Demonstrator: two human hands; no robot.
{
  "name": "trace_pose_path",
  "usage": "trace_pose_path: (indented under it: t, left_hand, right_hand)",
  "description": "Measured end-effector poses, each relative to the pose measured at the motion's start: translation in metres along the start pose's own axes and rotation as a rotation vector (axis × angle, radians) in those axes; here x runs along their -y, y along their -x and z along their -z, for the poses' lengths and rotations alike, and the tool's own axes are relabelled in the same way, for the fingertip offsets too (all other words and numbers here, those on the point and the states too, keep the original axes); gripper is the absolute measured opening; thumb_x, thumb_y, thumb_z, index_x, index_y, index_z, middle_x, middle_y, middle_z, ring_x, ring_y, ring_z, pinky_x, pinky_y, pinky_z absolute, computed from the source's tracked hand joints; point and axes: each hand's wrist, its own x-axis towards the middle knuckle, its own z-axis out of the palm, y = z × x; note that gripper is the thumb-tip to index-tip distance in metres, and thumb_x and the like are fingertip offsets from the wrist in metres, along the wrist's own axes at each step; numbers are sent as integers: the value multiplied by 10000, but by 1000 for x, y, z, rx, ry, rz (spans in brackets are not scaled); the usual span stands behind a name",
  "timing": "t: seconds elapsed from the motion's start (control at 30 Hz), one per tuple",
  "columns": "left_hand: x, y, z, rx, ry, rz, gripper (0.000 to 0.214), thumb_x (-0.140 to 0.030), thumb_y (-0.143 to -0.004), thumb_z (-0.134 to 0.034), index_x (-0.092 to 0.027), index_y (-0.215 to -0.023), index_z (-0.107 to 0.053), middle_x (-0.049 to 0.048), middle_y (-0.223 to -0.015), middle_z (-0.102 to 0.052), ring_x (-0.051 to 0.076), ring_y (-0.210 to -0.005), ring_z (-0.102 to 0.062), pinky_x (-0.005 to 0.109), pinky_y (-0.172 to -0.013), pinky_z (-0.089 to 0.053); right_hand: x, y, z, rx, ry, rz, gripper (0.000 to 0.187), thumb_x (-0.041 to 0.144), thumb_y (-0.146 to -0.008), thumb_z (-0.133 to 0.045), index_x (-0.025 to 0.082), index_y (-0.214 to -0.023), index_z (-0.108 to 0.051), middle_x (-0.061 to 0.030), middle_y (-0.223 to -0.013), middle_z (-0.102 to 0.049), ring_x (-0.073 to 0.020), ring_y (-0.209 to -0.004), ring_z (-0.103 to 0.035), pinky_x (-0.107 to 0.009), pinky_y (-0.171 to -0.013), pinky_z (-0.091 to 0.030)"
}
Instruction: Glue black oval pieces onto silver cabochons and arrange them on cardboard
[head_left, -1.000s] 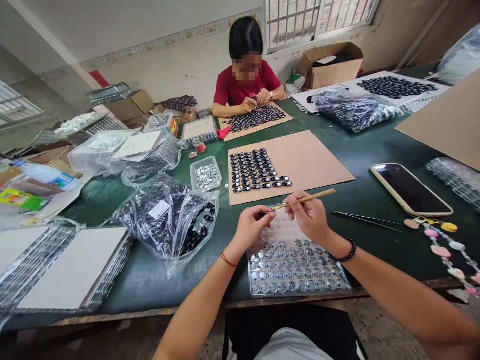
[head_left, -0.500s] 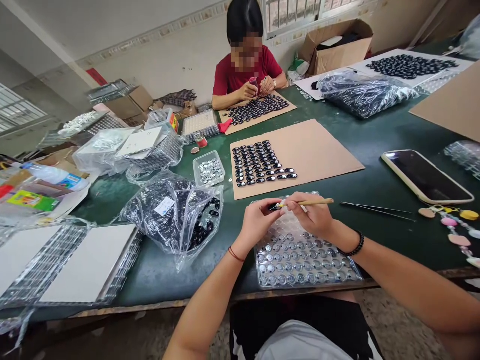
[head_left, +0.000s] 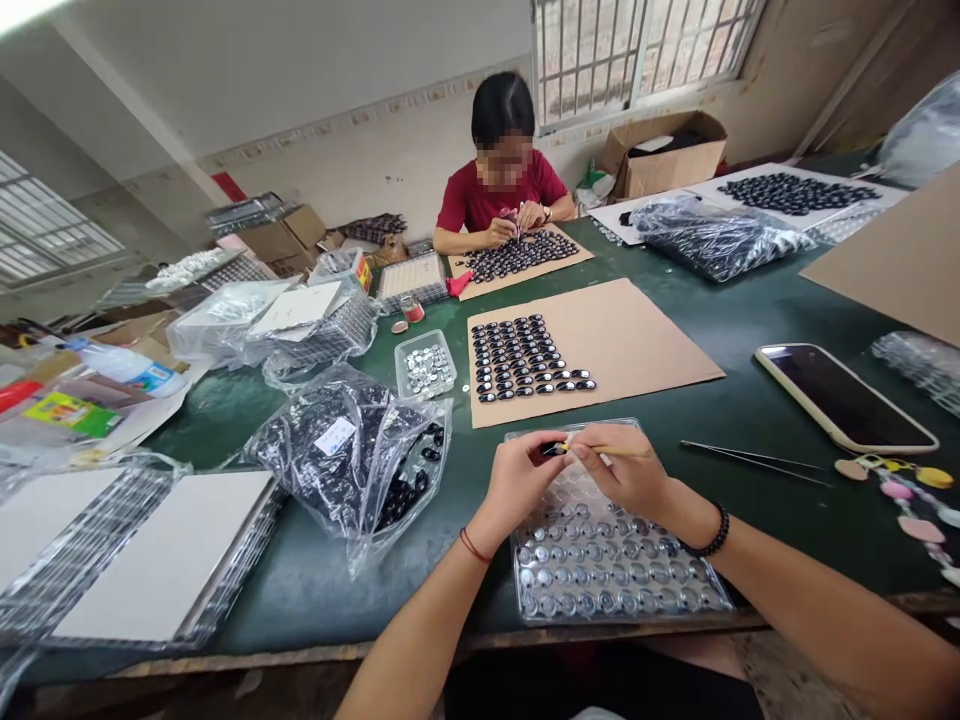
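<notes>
Between the thumb and fingers of my left hand is a small glossy black piece. My right hand pinches a thin wooden stick, its tip against the black piece. Both hands are above a clear plastic tray with rows of round cavities, many filled with shiny round pieces. Beyond it, a cardboard sheet carries rows of black oval pieces with pale centres. A clear box of small silvery discs stands to its left.
An open plastic bag of black pieces lies left of my hands. Tweezers, a phone and a beaded strap are at right. Stacked trays fill the left edge. Across the table, a co-worker handles similar black pieces.
The view has tilted up, so the scene sits lower in the picture. Over the tray, my right hand has brought the stick's tip onto the black piece, and the stick's angle has shifted slightly.
</notes>
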Motion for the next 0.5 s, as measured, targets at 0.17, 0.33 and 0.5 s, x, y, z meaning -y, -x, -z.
trace_pose_path:
  t: [0.17,0.33,0.5]
  left_hand:
    - [-4,1,1,-1,-28,-7,289,-352,-753,-570,-176,-958,-675,61,-853,-687,133,-609,-553,239,-592,-440]
    - [1,0,3,11,49,18,281,-360,-759,-560,-169,-930,-675,46,-744,-662,123,-588,-529,224,-556,-419]
    - [2,-2,3,61,182,86,269,-327,-720,-607,-141,-905,-665,32,-629,-612,114,-550,-518,225,-537,-417]
  right_hand:
    - [0,0,0,15,-9,33,161,200,-858,-424,184,-776,-562,-45,-688,-611,-146,-640,-549,-261,-605,-405]
    - [4,-3,1,69,-104,-47,215,265,-879,-393,189,-773,-563,-38,-674,-575,-139,-619,-515,-259,-583,-387]
    - [1,-8,-1,19,-532,-445,296,403,-871,-393,181,-721,-518,7,-594,-503,-99,-474,-474,-231,-465,-374]
